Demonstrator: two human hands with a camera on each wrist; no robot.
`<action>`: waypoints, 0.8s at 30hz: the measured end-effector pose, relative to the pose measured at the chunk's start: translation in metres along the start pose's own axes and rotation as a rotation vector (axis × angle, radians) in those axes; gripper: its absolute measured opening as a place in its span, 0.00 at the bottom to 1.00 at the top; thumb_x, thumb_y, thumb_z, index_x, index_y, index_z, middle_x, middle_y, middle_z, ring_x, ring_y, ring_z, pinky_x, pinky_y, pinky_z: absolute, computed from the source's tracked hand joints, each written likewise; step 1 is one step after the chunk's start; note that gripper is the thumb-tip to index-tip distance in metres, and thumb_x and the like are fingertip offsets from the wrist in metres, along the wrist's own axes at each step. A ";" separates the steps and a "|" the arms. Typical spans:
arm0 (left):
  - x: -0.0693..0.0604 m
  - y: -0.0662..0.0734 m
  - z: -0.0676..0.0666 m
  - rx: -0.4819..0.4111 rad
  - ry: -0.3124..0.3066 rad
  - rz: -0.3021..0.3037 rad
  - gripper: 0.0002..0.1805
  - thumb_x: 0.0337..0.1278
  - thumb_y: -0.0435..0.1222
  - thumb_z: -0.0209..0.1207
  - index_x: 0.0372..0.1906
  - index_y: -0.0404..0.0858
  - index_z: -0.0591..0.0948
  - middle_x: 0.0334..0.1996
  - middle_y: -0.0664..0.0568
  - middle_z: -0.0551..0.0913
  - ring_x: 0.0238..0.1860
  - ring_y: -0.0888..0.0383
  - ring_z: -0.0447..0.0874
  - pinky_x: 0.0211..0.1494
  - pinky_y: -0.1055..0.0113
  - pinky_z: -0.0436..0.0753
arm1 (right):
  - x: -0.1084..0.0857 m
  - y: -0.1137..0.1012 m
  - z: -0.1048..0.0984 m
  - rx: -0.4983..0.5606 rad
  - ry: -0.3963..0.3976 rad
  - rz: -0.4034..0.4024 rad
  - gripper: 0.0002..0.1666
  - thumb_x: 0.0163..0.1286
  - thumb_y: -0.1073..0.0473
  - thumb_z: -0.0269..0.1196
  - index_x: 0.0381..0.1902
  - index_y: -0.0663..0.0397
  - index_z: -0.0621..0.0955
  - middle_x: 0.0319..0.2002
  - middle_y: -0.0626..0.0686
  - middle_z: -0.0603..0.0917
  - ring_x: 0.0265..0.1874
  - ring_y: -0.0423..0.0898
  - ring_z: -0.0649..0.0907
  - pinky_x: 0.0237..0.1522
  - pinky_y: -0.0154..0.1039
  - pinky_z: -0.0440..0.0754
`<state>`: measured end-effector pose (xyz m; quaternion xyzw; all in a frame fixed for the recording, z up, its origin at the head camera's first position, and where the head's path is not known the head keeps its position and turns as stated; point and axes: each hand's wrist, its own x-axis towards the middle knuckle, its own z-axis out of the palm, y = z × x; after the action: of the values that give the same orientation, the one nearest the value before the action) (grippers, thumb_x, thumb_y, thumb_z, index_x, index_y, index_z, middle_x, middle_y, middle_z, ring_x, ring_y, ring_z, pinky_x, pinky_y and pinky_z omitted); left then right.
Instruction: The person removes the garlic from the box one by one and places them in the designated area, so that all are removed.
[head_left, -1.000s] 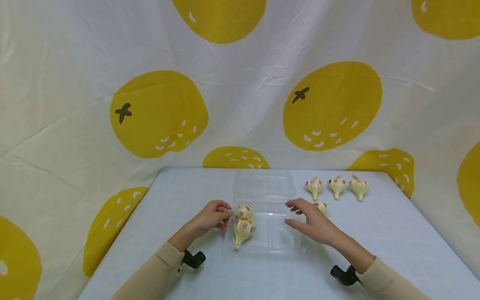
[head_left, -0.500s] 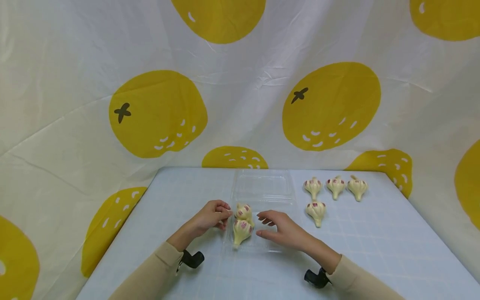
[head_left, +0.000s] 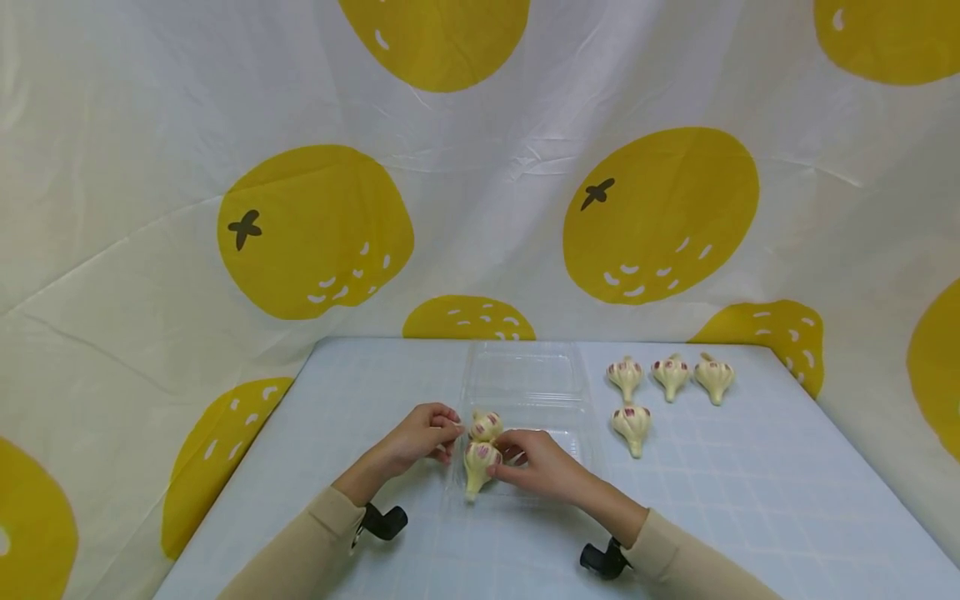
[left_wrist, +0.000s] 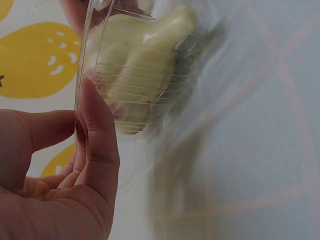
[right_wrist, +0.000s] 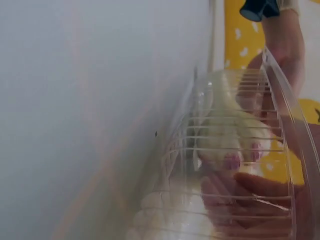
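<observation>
In the head view, my left hand (head_left: 426,435) pinches the left rim of a clear plastic clamshell container (head_left: 532,492). Thumb and index finger meet on that rim (left_wrist: 80,95) in the left wrist view. Two cream garlic bulbs with purple marks lie inside along the left wall: a far bulb (head_left: 485,426) and a near bulb (head_left: 480,467), its stem toward me. My right hand (head_left: 542,467) reaches into the container, thumb and curled fingers at the near bulb's right side. Through the ribbed wall in the right wrist view, fingers (right_wrist: 220,197) dip between the bulbs, their contact partly blurred.
The container's open lid (head_left: 527,371) lies behind it. To the right, three garlic bulbs stand in a back row: left (head_left: 625,378), middle (head_left: 671,377) and right (head_left: 714,379). Another single bulb (head_left: 632,427) lies in front of them. A printed curtain hangs behind the table.
My right hand has moved left from beside the loose bulbs, across the container, and come to the near bulb inside. My left hand has stayed at the container's rim.
</observation>
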<state>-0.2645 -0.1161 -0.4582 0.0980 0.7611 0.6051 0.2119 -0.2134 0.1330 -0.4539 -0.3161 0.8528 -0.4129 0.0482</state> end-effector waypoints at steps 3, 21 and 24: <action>0.000 0.000 0.000 0.004 0.002 0.003 0.13 0.72 0.33 0.61 0.51 0.28 0.74 0.26 0.51 0.79 0.26 0.59 0.77 0.30 0.68 0.84 | 0.002 0.000 0.002 -0.005 0.002 0.024 0.15 0.70 0.52 0.70 0.47 0.57 0.84 0.40 0.49 0.86 0.41 0.46 0.86 0.41 0.35 0.85; 0.000 -0.001 0.000 0.008 0.006 0.008 0.13 0.72 0.34 0.60 0.51 0.28 0.74 0.26 0.50 0.78 0.25 0.59 0.76 0.30 0.68 0.84 | 0.005 -0.004 0.009 -0.003 0.033 0.051 0.18 0.66 0.54 0.72 0.46 0.61 0.83 0.43 0.54 0.86 0.38 0.48 0.87 0.39 0.36 0.85; 0.000 -0.001 0.001 0.005 0.005 0.011 0.13 0.72 0.33 0.60 0.51 0.28 0.74 0.26 0.50 0.78 0.26 0.58 0.76 0.30 0.67 0.84 | 0.005 -0.004 0.010 0.015 0.036 0.060 0.18 0.66 0.55 0.73 0.46 0.62 0.82 0.43 0.55 0.85 0.38 0.48 0.88 0.38 0.34 0.85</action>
<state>-0.2641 -0.1158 -0.4594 0.1012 0.7625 0.6046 0.2067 -0.2117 0.1218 -0.4570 -0.2827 0.8594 -0.4235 0.0475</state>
